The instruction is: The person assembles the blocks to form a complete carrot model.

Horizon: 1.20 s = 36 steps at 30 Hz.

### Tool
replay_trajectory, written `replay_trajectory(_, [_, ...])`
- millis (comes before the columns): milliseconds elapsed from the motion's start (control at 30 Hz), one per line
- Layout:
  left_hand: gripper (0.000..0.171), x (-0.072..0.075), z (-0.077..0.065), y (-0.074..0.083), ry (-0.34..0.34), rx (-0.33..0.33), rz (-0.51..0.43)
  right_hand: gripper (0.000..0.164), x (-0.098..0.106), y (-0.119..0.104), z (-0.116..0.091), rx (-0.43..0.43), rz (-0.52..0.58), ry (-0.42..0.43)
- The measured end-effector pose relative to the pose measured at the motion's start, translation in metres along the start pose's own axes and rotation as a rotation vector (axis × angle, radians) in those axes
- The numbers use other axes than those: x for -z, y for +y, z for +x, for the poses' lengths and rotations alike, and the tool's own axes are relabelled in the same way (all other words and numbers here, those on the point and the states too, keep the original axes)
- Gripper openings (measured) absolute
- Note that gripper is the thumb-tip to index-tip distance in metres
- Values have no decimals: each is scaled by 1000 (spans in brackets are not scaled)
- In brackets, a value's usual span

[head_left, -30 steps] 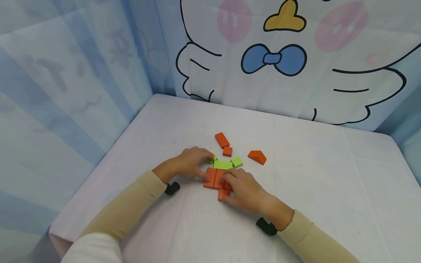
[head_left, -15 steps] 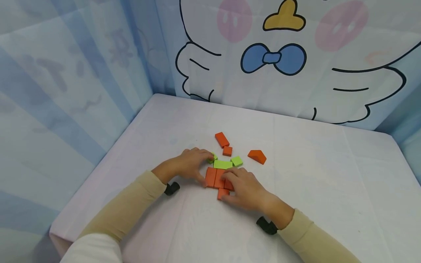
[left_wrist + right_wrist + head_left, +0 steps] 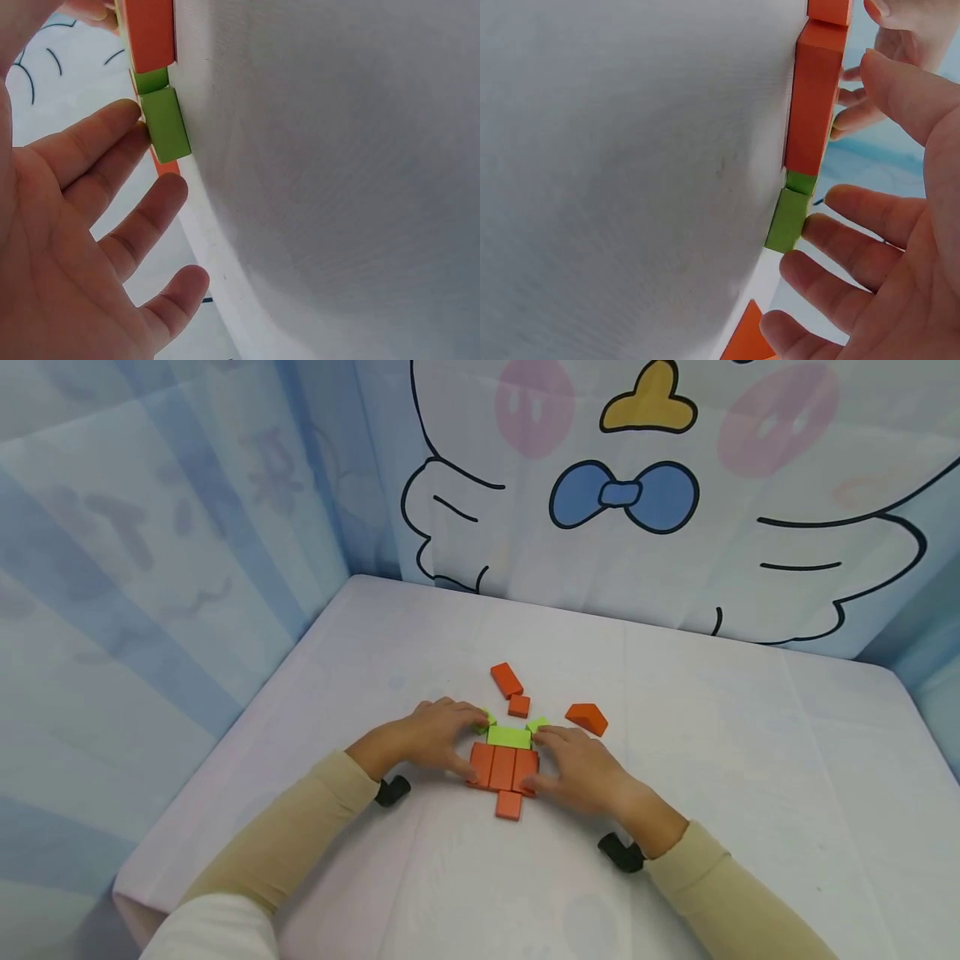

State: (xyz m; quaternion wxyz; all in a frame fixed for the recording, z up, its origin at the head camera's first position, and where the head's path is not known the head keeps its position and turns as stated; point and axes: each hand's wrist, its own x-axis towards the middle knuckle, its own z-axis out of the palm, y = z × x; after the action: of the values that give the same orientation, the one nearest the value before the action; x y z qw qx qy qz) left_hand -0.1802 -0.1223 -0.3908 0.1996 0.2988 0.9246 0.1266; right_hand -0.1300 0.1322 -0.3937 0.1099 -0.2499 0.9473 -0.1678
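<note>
Three orange blocks (image 3: 502, 767) lie side by side in the head view, with a small orange block (image 3: 508, 805) against their near edge. A long green block (image 3: 508, 737) touches their far edge. At its left end is a small green block (image 3: 166, 124), touched by the fingertips of my left hand (image 3: 431, 732); the thumb rests by the left orange block. My right hand (image 3: 581, 768) has its fingertips on the other small green block (image 3: 789, 220) and its thumb by the right orange block. Both hands' fingers are extended and partly cover the green blocks from above.
Beyond the green blocks lie a tilted orange block (image 3: 506, 679) and a small orange one (image 3: 519, 706). An orange trapezoid block (image 3: 587, 718) sits to the right. A pale cloth covers the table (image 3: 720, 827); printed curtains stand behind and at the left.
My right hand has moved right and away from me, off the orange blocks to the right green block, uncovering the right orange block and the small near one. The left hand stays nearly still.
</note>
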Motion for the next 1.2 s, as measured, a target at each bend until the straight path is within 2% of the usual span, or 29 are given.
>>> replay_trajectory(233, [78, -2, 2, -1, 8, -7, -11, 70, -1, 3, -2, 13, 25, -21])
replay_trajectory(833, [80, -1, 0, 0, 8, -6, -9, 74, -3, 4, -5, 43, -32, -28])
replay_trajectory(1067, [82, 0, -1, 1, 4, -2, -16, 70, 0, 6, 0, 43, 1, -6])
replay_trajectory(1200, [82, 0, 0, 1, 4, -5, -17, 68, 4, 8, 6, 25, 44, -26])
